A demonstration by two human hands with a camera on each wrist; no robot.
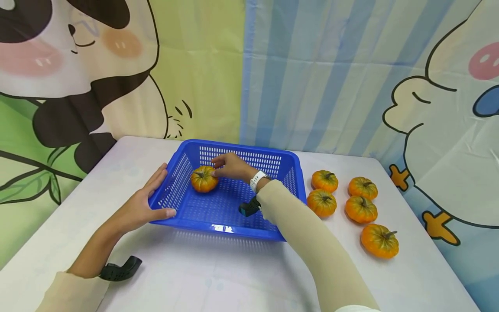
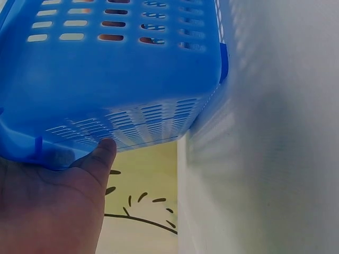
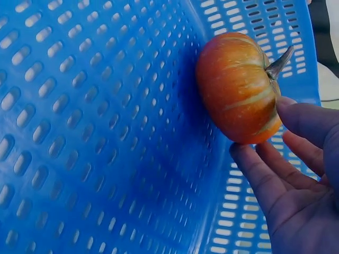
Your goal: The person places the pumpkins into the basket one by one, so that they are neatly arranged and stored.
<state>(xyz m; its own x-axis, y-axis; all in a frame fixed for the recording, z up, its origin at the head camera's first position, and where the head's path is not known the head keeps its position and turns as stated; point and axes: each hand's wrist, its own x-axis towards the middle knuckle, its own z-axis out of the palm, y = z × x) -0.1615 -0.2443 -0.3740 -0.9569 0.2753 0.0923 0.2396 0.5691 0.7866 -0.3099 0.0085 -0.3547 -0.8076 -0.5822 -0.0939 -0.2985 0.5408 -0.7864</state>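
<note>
A small orange pumpkin [image 1: 204, 179] with a dark stem sits in the far left part of a blue plastic basket [image 1: 245, 232]. My right hand [image 1: 233, 167] reaches into the basket at the pumpkin's right side. In the right wrist view the thumb and fingertips of this hand [image 3: 302, 185] are at the pumpkin's surface [image 3: 238, 84], not wrapped around it. At the basket's left end rests my left hand [image 1: 136, 208], its fingers extended along the left side and its thumb at the near corner. The left wrist view shows an extended finger against the slotted outer wall [image 2: 132, 79].
Several more pumpkins [image 1: 361, 209] stand on the white table [image 1: 187, 277] to the right of the basket. Two of them, including a near one [image 1: 321, 203], are close to its right wall. A printed curtain [image 1: 312, 78] hangs behind the table.
</note>
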